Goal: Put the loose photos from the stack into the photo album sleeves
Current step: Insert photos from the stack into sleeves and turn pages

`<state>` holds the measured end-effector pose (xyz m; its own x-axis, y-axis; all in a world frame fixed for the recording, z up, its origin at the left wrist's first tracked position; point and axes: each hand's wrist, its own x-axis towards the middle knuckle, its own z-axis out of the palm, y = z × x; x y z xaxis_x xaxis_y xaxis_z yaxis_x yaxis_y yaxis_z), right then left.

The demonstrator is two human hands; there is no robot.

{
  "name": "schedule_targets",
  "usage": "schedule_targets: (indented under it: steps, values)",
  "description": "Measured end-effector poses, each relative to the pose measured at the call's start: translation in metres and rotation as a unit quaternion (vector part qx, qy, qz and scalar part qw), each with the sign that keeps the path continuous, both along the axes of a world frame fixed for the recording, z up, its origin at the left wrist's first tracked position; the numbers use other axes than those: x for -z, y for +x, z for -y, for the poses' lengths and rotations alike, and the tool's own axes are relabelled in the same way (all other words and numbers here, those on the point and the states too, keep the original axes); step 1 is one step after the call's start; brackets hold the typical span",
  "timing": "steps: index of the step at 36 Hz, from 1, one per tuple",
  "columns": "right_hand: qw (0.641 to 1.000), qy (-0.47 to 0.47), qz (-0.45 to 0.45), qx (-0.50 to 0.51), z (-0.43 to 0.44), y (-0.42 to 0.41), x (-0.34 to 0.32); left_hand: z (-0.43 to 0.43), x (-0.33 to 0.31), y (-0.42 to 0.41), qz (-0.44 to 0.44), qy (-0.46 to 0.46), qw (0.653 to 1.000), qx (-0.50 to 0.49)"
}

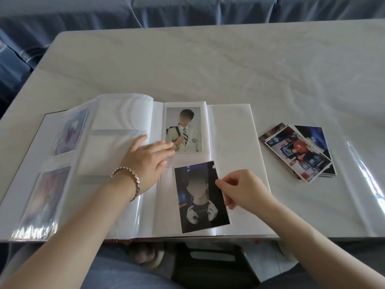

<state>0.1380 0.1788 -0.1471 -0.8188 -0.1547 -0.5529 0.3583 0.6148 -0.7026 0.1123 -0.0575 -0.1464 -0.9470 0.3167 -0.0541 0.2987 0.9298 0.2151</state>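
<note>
A white photo album [235, 142] lies open at the table's near edge. Its upper right-page sleeve holds a photo of a person in a pale blazer [184, 130]. My right hand [239, 188] pinches the right edge of a dark photo [200, 197] lying tilted over the lower sleeve of that page. My left hand [145, 161], with a metal bracelet at the wrist, rests flat near the album's spine, fingers touching the lower sleeve's opening. A loose stack of photos [300, 153] lies on the table to the right of the album.
The white marble-look table [229, 65] has a shiny plastic cover. A curled bundle of empty pages [120, 117] bulges left of the spine, and the left page holds two faint photos [68, 132]. A blue-covered sofa [145, 13] stands behind the table.
</note>
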Motion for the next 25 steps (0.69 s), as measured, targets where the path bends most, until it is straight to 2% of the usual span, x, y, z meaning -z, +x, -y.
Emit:
schedule_targets:
  steps: [3, 13, 16, 25]
  values:
    - [0.997, -0.051, 0.049, 0.032, -0.004, -0.002, -0.003, 0.000, 0.000, 0.000, -0.002, 0.002, 1.000, 0.000]
    - [0.995, -0.065, 0.077, 0.015, 0.000, -0.004, -0.005, 0.000, 0.000, 0.000, -0.002, -0.016, 1.000, -0.002]
    - [0.996, -0.066, 0.067, 0.000, 0.000, -0.004, -0.004, 0.000, 0.000, 0.000, -0.002, -0.010, 1.000, -0.002]
    - [0.992, -0.100, 0.056, 0.051, 0.006, 0.006, 0.000, -0.001, -0.001, 0.001, 0.000, -0.001, 1.000, -0.001]
